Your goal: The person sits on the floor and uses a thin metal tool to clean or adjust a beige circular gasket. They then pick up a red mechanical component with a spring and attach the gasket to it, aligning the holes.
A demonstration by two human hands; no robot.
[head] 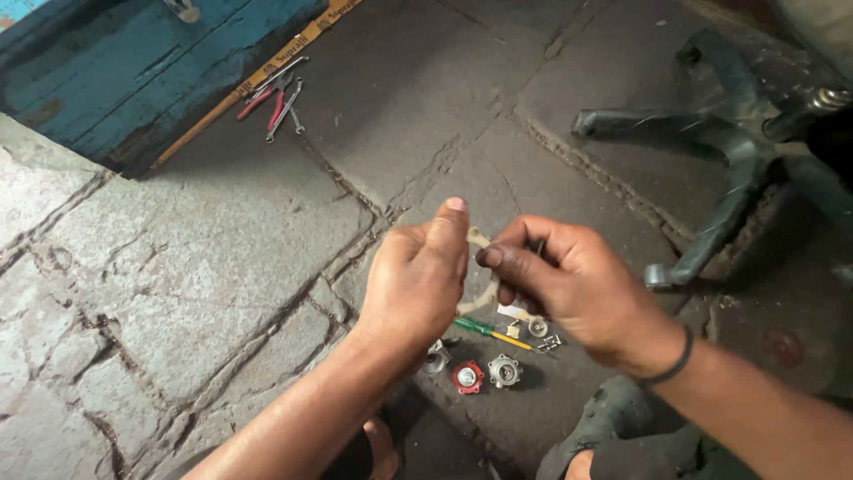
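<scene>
My left hand (418, 280) and my right hand (569, 284) meet above a stone floor. Between them they hold a thin pale ring-shaped gasket (481, 240); its lower edge shows below my fingers. My left thumb points up beside it, and my right fingers pinch its right side. On the floor just under my hands lie a green and yellow screwdriver (494, 334), a red round part (467, 377), a metal round part (504, 371) and some small bits (538, 327).
Red-handled pliers and a wrench (277, 105) lie far left by a blue wooden board (133, 71). A dark chair base (720, 151) with casters stands at the right. A sandalled foot (613, 427) shows at the bottom.
</scene>
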